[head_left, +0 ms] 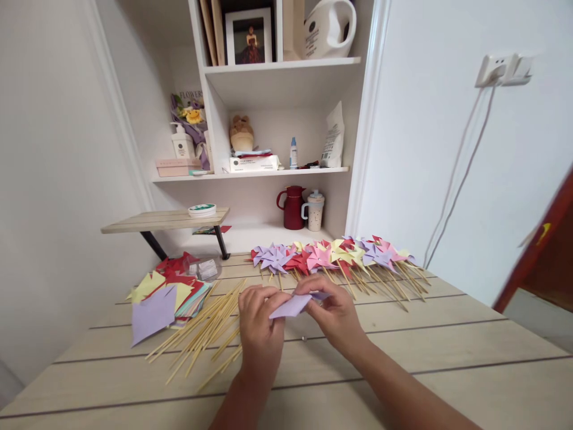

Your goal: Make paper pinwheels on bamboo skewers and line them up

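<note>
Both my hands meet over the middle of the wooden table (pixel 447 352), pinching one piece of lilac paper (pixel 290 306) between them. My left hand (pixel 259 325) grips its left edge with the fingers curled over the top. My right hand (pixel 333 313) holds the right side, fingertips folded onto the sheet. A loose pile of thin wooden sticks (pixel 201 331) lies just left of my left hand. Beyond my hands a row of finished paper pinwheels (pixel 335 257) on sticks, purple, red, pink and yellow, stretches across the table.
A stack of cut coloured paper squares (pixel 165 295) lies at the left, with a small clear box (pixel 206 269) behind it. Shelves at the back hold a red jug (pixel 293 207), a cup (pixel 314 211), bottles and a framed picture. A low wooden riser (pixel 165 221) stands at the back left.
</note>
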